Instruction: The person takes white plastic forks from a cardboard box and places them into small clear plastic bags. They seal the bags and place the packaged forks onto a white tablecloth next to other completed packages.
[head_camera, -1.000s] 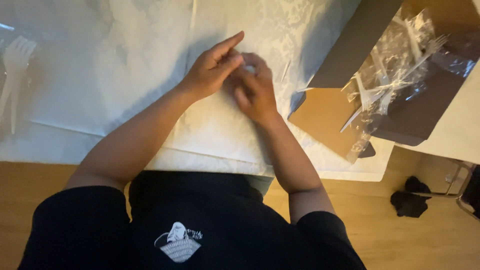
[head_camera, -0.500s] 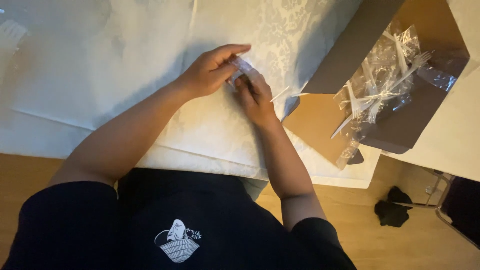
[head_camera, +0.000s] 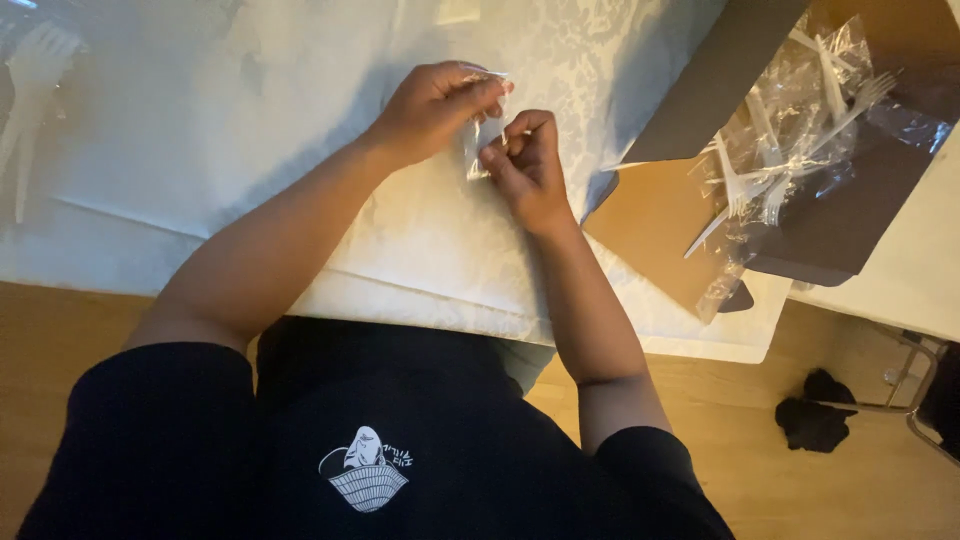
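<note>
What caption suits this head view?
Both hands, left hand and right hand, pinch a small clear wrapper over a white tablecloth.

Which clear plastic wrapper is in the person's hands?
The small clear plastic wrapper pinched between the left hand and right hand. The other clear wrappers with white plastic forks lie untouched in the brown cardboard box.

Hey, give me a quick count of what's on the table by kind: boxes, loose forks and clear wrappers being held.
Cardboard box: 1
Plastic fork outside the box: 1
Clear wrapper held between left hand and right hand: 1
Total: 3
The wrapped forks inside the box overlap too much to count.
</note>
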